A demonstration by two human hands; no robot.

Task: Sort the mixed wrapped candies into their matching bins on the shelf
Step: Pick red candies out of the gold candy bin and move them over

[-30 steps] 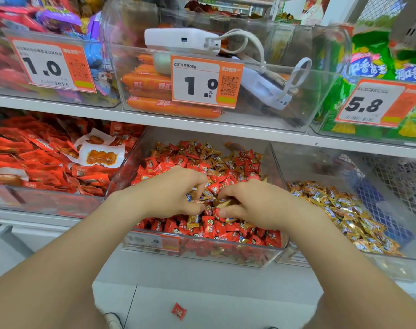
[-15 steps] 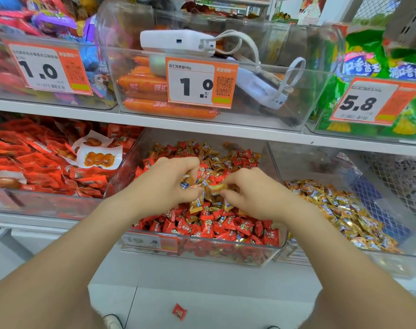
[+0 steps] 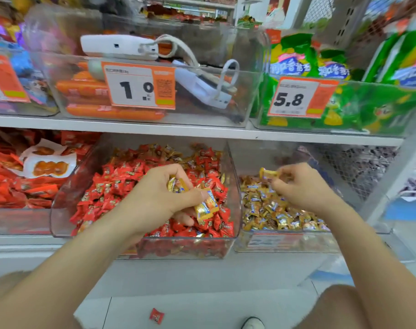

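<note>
The right hand [image 3: 299, 186] has swung away from the left hand [image 3: 159, 200], out of the middle bin [image 3: 59, 210] and over the right bin [image 3: 321, 243]; the 2 hands, bunched together 0.5 s ago, are now well apart. Nearest, 1 red candy [image 3: 156, 315] lies on the floor beside a shoe toe [image 3: 253, 324]. Above the red candies [image 3: 112, 186] of the middle bin, the left hand's grip is curled round several gold candies [image 3: 205, 206], 1 jutting out below the thumb. The right hand's grip pinches 1 gold candy [image 3: 268, 173] between thumb and fingertips, above the gold heap [image 3: 273, 210] in the right bin. On the shelf above, a clear bin [image 3: 202, 117] holds orange sausages [image 3: 112, 112], white devices [image 3: 116, 46] with a cable, and a tag [image 3: 138, 85] reading 1.0; green bags [image 3: 297, 62] stand to its right behind a 5.8 tag [image 3: 297, 98]
</note>
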